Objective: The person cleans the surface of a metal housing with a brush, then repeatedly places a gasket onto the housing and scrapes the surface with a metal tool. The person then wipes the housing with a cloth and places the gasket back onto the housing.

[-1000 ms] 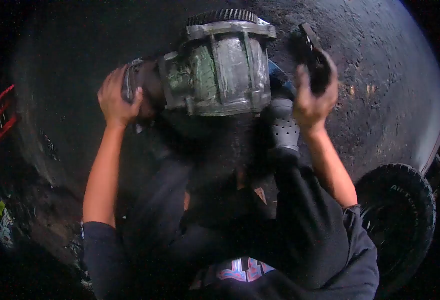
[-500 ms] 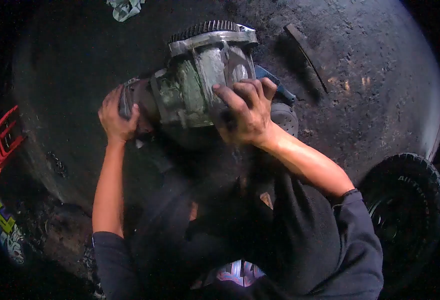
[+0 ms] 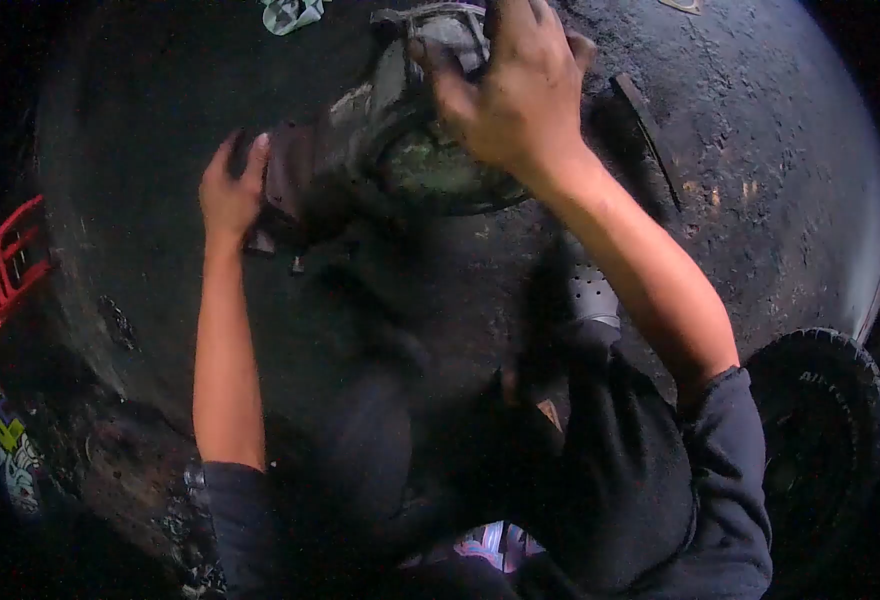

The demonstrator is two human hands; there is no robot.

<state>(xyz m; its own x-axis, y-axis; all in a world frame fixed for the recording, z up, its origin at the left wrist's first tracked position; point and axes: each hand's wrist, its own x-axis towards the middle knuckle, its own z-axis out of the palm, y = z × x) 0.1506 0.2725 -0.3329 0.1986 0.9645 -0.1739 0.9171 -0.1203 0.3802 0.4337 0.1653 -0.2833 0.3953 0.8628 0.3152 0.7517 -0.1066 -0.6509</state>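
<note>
A heavy, greasy metal gear housing (image 3: 430, 165) lies tilted on the dark floor, a rounded opening in its body facing me. My left hand (image 3: 232, 195) is closed on the narrow dark end of the housing at its left side. My right hand (image 3: 525, 95) grips the upper right part, thumb and fingers spread over its far rim. Part of the rim is hidden behind the right hand, and the fingertips of the left hand are partly in shadow.
A flat dark metal bar (image 3: 648, 140) lies right of the housing. A tyre (image 3: 825, 440) sits at the lower right. Red plastic parts (image 3: 5, 275) are at the left edge, and a crumpled pale cloth (image 3: 290, 14) is at the top. A perforated shoe (image 3: 592, 295) shows below my right forearm.
The housing has moved up and away from me and turned, so its toothed gear no longer shows. My right hand has moved up with it; my left hand has shifted slightly up.
</note>
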